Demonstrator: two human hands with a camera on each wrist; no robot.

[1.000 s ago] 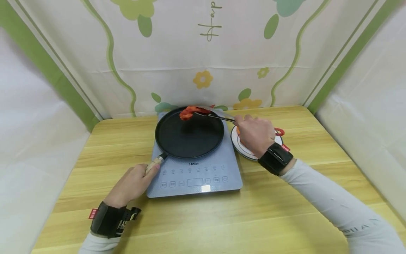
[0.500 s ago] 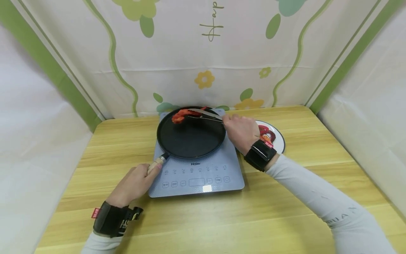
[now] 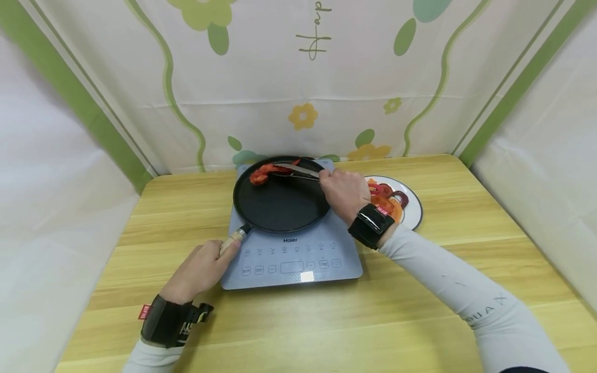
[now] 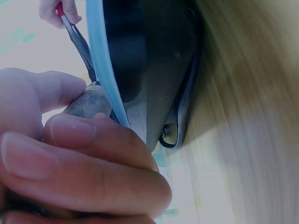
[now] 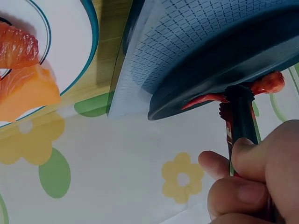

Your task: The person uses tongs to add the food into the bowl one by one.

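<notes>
My left hand (image 3: 200, 269) grips the pale wooden handle (image 3: 232, 239) of a black flat frying pan (image 3: 282, 204). In the left wrist view its fingers (image 4: 84, 172) curl beside that handle. My right hand (image 3: 344, 192) holds food tongs (image 3: 305, 172), dark-tipped in the right wrist view and red at the handle end. Between the tong tips is a red piece of food (image 5: 268, 83), knobby at one end and pointed at the other. It lies over the far part of the pan; whether it touches the surface I cannot tell.
Under the pan sits a grey-blue Haier induction cooker (image 3: 291, 254) with touch buttons. To its right, partly behind my right wrist, a white dark-rimmed plate (image 3: 412, 215) bears several red and orange food pieces (image 5: 30, 88). A flower-printed cloth (image 3: 261, 77) hangs behind the wooden table (image 3: 298, 331).
My right hand has moved left, away from the plate, bringing the tongs and red food piece further left and lower over the pan. The left hand keeps its grip on the handle.
</notes>
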